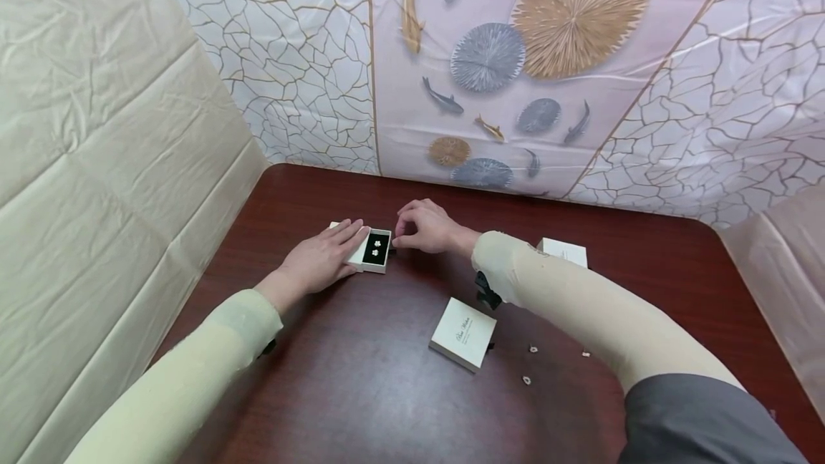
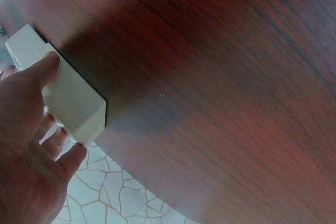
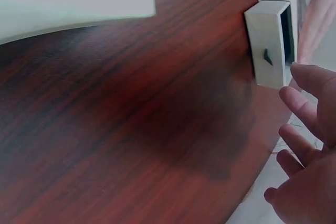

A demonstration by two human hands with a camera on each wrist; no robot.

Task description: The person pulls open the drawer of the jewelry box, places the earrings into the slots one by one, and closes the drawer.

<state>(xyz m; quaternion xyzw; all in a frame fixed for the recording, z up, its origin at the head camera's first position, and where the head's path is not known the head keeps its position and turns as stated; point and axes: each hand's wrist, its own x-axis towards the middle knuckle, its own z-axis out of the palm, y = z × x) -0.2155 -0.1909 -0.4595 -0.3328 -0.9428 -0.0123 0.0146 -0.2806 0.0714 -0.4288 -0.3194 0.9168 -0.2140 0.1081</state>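
A small white drawer-style jewelry box lies on the dark wooden table, its drawer partly out toward the right. Two small pale flower-shaped earrings sit on the drawer's black insert. My left hand grips the box's outer sleeve, thumb on the near side and fingers across it. Just beyond the drawer's front end is my right hand, its fingers loosely bent with nothing between them. A black pull tab shows on the drawer front, apart from the right fingertips.
Nearer on the table lies a closed white box with dark lettering and a black tab. Another white box is partly hidden behind the right forearm. Several tiny pieces, including one resembling an earring, lie at the right. Patterned cloth hangs behind the table.
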